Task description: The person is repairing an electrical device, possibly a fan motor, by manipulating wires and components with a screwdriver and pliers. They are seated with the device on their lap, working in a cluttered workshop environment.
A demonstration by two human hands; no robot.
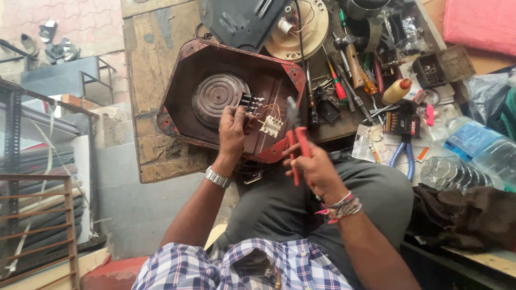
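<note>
Beside tray rim [185, 51], right hand [317, 169] grips pliers [296, 137].

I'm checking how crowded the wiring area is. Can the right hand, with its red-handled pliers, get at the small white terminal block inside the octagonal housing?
Probably yes. The right hand holds the red-handled pliers with their tip right beside the white terminal block. The left hand sits on the other side, leaving that approach free.

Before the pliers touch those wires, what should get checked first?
1. Left hand steadying the switch block: ok.
2. Right hand firmly gripping the red-handled pliers: ok.
3. Pliers' tip pointed toward the wires: ok.
4. Red octagonal casing resting flat on the wooden bench: ok.
5. Power disconnected: cannot tell.
6. Bench free of clutter near the work: not ok, screwdrivers lie close by.
</note>
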